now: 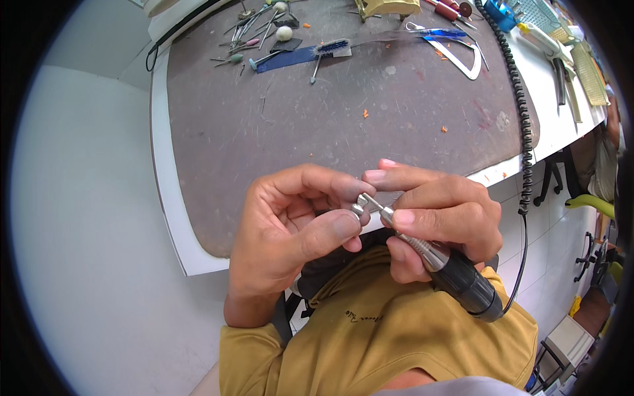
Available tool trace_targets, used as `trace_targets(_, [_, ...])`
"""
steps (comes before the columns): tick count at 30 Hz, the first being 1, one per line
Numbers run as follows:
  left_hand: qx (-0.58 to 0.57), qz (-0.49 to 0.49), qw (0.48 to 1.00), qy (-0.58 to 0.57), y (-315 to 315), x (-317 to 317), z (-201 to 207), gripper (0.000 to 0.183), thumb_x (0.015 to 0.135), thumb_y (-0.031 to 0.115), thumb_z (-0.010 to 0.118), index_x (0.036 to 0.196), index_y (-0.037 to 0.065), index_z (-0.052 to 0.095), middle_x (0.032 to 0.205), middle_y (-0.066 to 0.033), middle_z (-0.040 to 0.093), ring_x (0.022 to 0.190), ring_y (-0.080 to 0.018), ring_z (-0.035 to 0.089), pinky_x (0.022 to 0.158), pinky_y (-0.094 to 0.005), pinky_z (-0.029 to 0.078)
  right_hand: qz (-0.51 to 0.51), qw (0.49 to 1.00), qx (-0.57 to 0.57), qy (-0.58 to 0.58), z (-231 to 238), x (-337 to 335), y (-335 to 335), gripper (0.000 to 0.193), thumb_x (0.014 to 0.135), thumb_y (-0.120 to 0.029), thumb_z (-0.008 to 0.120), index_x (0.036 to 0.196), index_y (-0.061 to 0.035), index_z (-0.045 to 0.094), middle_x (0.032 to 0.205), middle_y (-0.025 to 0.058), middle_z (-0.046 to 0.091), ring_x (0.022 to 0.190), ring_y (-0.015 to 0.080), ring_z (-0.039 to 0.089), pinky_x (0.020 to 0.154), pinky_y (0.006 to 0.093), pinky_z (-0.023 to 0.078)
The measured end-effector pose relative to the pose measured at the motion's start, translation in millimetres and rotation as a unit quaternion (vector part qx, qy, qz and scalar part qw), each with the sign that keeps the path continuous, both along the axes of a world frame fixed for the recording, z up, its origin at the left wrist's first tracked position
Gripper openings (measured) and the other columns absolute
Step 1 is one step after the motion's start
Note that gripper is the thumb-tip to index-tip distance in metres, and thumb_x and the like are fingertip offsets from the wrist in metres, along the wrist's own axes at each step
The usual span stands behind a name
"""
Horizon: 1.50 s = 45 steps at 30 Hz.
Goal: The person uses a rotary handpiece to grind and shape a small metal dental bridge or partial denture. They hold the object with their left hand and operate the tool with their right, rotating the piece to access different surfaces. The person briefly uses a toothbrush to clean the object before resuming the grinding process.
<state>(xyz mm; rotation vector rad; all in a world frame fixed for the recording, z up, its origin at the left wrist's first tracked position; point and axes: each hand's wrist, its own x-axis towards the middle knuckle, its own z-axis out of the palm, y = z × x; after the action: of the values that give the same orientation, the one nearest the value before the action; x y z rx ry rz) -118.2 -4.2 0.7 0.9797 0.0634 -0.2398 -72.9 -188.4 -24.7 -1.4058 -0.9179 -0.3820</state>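
Between the thumb and fingertips of my left hand (290,221) is a small shiny metal piece (358,208) with rounded, tooth-like lumps. My right hand (449,214) grips a rotary handpiece (456,277), silver at the front and black at the rear, much like a pen. From its nose a thin metal shank (374,201) points up and left, its tip at the metal piece. Whether the tip touches cannot be made out. Both hands are close together above the near edge of the brown mat (317,125).
Rotary burs and polishing bits (251,33) lie at the far left of the mat, near a blue strip (287,59) and a small brush (332,47). A metal caliper (462,63) rests at the far right. The coiled black cord (518,99) runs down the right side.
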Motion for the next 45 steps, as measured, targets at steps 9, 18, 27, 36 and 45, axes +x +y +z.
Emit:
trace_targets(9, [0.013, 0.0, 1.0, -0.015, 2.8, -1.0, -6.8, 0.027, 0.079, 0.0, 0.072, 0.104, -0.006, 0.066, 0.1, -0.0132, 0.068, 0.087, -0.0149, 0.066, 0.077, -0.0271, 0.056, 0.021, 0.999, -0.027, -0.03, -3.3, 4.6, -2.5, 0.023, 0.083, -0.012, 0.074, 0.099, -0.0031, 0.061, 0.078, 0.0126, 0.065, 0.088, 0.0383, 0.071, 0.085, 0.0513, 0.057])
trace_targets(18, [0.0, -0.011, 1.0, -0.001, 4.5, 0.6, -4.0, 0.026, 0.079, 0.0, 0.072, 0.104, -0.006, 0.066, 0.098, -0.0129, 0.069, 0.086, -0.014, 0.066, 0.074, -0.0263, 0.056, 0.014, 0.999, -0.023, -0.036, -3.5, 4.7, -1.4, 0.023, 0.083, -0.012, 0.074, 0.098, -0.0013, 0.061, 0.076, 0.0131, 0.065, 0.087, 0.0383, 0.071, 0.084, 0.052, 0.057])
trace_targets(27, [-0.007, -0.011, 1.0, -0.006, 2.8, 0.3, -4.4, 0.027, 0.079, -0.001, 0.073, 0.105, -0.006, 0.066, 0.098, -0.0126, 0.068, 0.09, -0.0152, 0.066, 0.078, -0.0274, 0.057, 0.004, 1.0, 0.008, 0.014, 0.5, -1.1, 0.2, 0.03, 0.071, 0.001, 0.079, 0.097, -0.0018, 0.065, 0.079, 0.0136, 0.068, 0.092, 0.037, 0.071, 0.083, 0.0478, 0.059])
trace_targets(36, [0.094, 0.042, 0.993, -0.054, -9.3, -2.6, -5.1, 0.022, 0.081, -0.001, 0.072, 0.101, -0.003, 0.064, 0.096, -0.0147, 0.066, 0.092, -0.0232, 0.069, 0.084, -0.034, 0.056, -0.001, 1.0, 0.021, 0.001, -3.7, -0.1, -1.7, 0.026, 0.073, 0.001, 0.077, 0.094, -0.0008, 0.062, 0.078, 0.0133, 0.066, 0.089, 0.0384, 0.071, 0.08, 0.0479, 0.06])
trace_targets(45, [0.039, 0.031, 0.995, -0.089, -6.1, -2.4, -11.5, 0.021, 0.081, -0.009, 0.07, 0.102, -0.007, 0.067, 0.099, -0.0154, 0.066, 0.094, -0.0188, 0.066, 0.087, -0.0305, 0.055, -0.006, 1.0, 0.008, 0.003, -1.1, -1.4, 0.5, 0.026, 0.072, 0.001, 0.078, 0.093, -0.002, 0.063, 0.078, 0.0121, 0.066, 0.089, 0.0366, 0.072, 0.08, 0.0473, 0.06])
